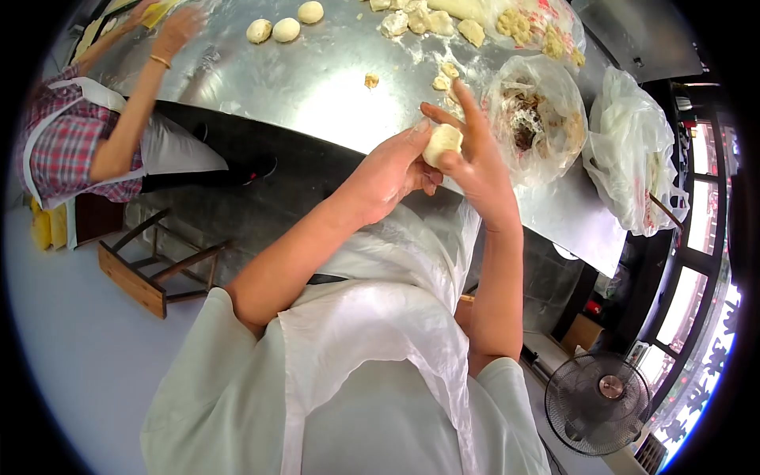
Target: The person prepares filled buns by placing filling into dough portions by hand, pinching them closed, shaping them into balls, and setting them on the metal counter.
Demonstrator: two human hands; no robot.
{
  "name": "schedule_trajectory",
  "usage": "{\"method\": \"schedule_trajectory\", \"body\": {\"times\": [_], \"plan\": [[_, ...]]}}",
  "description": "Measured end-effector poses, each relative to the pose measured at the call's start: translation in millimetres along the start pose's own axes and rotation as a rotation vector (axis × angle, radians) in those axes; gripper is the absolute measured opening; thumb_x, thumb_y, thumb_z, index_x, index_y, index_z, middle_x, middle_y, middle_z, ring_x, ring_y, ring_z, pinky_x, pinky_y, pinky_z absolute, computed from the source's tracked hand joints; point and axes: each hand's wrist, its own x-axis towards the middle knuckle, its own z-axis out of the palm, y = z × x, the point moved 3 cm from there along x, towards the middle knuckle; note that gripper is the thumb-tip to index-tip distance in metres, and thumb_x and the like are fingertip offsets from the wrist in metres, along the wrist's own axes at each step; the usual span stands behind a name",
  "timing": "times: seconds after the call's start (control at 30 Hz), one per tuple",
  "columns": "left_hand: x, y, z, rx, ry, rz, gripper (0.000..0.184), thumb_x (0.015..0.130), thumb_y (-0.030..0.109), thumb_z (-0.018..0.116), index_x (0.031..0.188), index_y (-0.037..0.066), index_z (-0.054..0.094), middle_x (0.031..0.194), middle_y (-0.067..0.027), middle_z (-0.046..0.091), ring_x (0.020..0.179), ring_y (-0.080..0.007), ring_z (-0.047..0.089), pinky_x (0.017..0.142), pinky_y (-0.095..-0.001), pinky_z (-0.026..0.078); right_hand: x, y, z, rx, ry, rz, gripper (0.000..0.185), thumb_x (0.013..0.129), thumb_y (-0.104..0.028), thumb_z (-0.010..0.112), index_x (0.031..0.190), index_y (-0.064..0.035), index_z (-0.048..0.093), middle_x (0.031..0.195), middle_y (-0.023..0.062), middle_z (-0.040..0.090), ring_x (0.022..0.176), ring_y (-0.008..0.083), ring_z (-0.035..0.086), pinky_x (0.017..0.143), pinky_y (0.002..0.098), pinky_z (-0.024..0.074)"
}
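A small pale dough ball (442,144) sits between my two hands, just over the near edge of the metal table. My left hand (393,168) cups it from the left, thumb against its side and fingers curled beneath. On the other side, my right hand (480,165) presses it with the thumb while the fingers stretch up and apart. Beyond the hands lie small flattened dough pieces (445,77). Right of them is an open plastic bag with a dark filling (524,127). The undersides of my fingers are partly hidden.
Several round dough balls (286,30) and floury dough lumps (427,20) lie along the far side of the metal table (317,79). A co-worker's hand (178,32) is blurred at left. A white plastic bag (633,150), a wooden stool (158,273) and a fan (598,404) stand around.
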Motion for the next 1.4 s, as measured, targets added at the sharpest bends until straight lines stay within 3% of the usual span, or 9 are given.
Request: {"method": "schedule_trajectory", "body": {"times": [0.2, 0.4, 0.67, 0.8, 0.9, 1.0, 1.17, 1.33, 1.4], "plan": [[4, 2, 10, 0.061, 0.031, -0.016, 0.050, 0.115, 0.046, 0.034, 0.126, 0.005, 0.059, 0.101, -0.0024, 0.063, 0.084, -0.0119, 0.060, 0.074, -0.0308, 0.051, -2, 23, 3, -0.176, 0.286, 0.055, 0.037, 0.108, -0.029, 0.058, 0.117, 0.0033, 0.072, 0.086, 0.0063, 0.069, 0.077, 0.0142, 0.061, 0.074, 0.0299, 0.0527], [2, -4, -10, 0.052, 0.001, 0.118, 0.051, 0.115, 0.048, 0.033, 0.132, 0.006, 0.056, 0.107, -0.0029, 0.062, 0.086, -0.0115, 0.059, 0.075, -0.0306, 0.051, 9, 11, 6, 0.018, 0.132, 0.061, 0.044, 0.108, -0.034, 0.058, 0.133, 0.0007, 0.067, 0.119, 0.0155, 0.073, 0.106, 0.0189, 0.065, 0.089, 0.0306, 0.0529], [2, 2, 2, -0.035, 0.054, 0.102, 0.041, 0.115, 0.041, 0.036, 0.127, 0.008, 0.057, 0.122, -0.0054, 0.061, 0.111, -0.0160, 0.061, 0.094, -0.0349, 0.053, 15, 21, 14, -0.294, 0.123, 0.124, 0.043, 0.107, -0.030, 0.061, 0.134, 0.0024, 0.065, 0.112, 0.0128, 0.074, 0.099, 0.0180, 0.067, 0.098, 0.0337, 0.0528], [10, -6, -5, -0.286, 0.038, 0.199, 0.045, 0.115, 0.042, 0.035, 0.136, 0.006, 0.054, 0.129, -0.0078, 0.061, 0.121, -0.0199, 0.060, 0.103, -0.0398, 0.051, 19, 25, 23, -0.477, 0.160, 0.052, 0.043, 0.107, -0.034, 0.061, 0.132, 0.0002, 0.069, 0.120, 0.0225, 0.071, 0.108, 0.0304, 0.067, 0.106, 0.0431, 0.0471], [11, -1, -8, -0.315, 0.014, 0.187, 0.049, 0.115, 0.044, 0.037, 0.140, 0.005, 0.051, 0.130, -0.0083, 0.062, 0.117, -0.0211, 0.062, 0.105, -0.0421, 0.050, 13, -5, 23, -0.042, 0.261, 0.045, 0.042, 0.103, -0.033, 0.065, 0.132, -0.0028, 0.070, 0.128, 0.0244, 0.068, 0.120, 0.0380, 0.062, 0.110, 0.0480, 0.0438], [12, 3, -6, -0.399, 0.015, 0.118, 0.045, 0.114, 0.039, 0.041, 0.139, 0.002, 0.051, 0.130, -0.0093, 0.062, 0.117, -0.0211, 0.062, 0.106, -0.0422, 0.051, 12, 13, 15, -0.904, 0.130, -0.349, 0.048, 0.100, -0.035, 0.067, 0.139, -0.0076, 0.066, 0.135, 0.0209, 0.066, 0.125, 0.0403, 0.058, 0.109, 0.0485, 0.0437], [12, -6, -17, -0.489, 0.115, -0.016, 0.038, 0.111, 0.026, 0.053, 0.138, 0.000, 0.053, 0.126, -0.0097, 0.064, 0.113, -0.0196, 0.065, 0.103, -0.0356, 0.052, -2, 15, 26, -1.179, 0.027, -0.340, 0.061, 0.101, -0.043, 0.066, 0.150, -0.0089, 0.056, 0.154, 0.0169, 0.054, 0.136, 0.0396, 0.053, 0.113, 0.0478, 0.0412], [13, 5, -6, 0.115, 0.217, 0.066, 0.045, 0.102, 0.012, 0.061, 0.142, -0.004, 0.048, 0.129, -0.0112, 0.062, 0.117, -0.0262, 0.064, 0.104, -0.0386, 0.051, -8, 13, -7, 0.018, 0.169, 0.010, 0.070, 0.099, -0.023, 0.073, 0.158, -0.0020, 0.040, 0.149, 0.0206, 0.055, 0.141, 0.0288, 0.050, 0.112, 0.0404, 0.0458], [20, 10, 1, 0.809, 0.359, 0.372, 0.049, 0.099, 0.010, 0.062, 0.143, -0.006, 0.047, 0.131, -0.0164, 0.060, 0.125, -0.0318, 0.059, 0.110, -0.0437, 0.046, -9, 10, -23, -0.090, 0.293, -0.042, 0.064, 0.100, -0.018, 0.072, 0.154, 0.0005, 0.044, 0.145, 0.0204, 0.058, 0.137, 0.0251, 0.054, 0.112, 0.0381, 0.0472]]}}
